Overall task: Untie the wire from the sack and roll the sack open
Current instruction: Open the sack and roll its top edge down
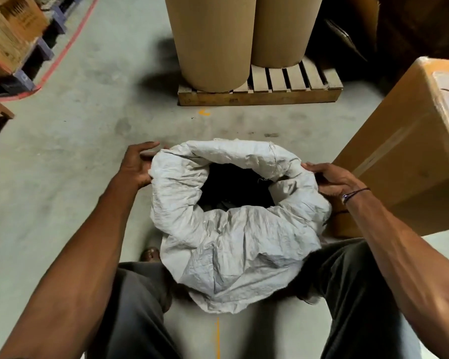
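A white woven sack (pixel 233 244) stands on the concrete floor between my knees. Its top is rolled outward into a thick collar, and the mouth gapes open on a dark inside with dark contents. My left hand (pixel 138 164) grips the rolled rim on the left side, fingers curled over the outside. My right hand (pixel 329 178) holds the rim on the right side, a thin dark cord around its wrist. No wire shows on the sack's mouth.
A large cardboard box (pixel 410 156) stands close on the right, touching the sack. Two tall brown paper rolls (pixel 218 40) stand on a wooden pallet (pixel 259 95) straight ahead. Stacked cartons (pixel 8 35) on pallets lie far left behind a red floor line.
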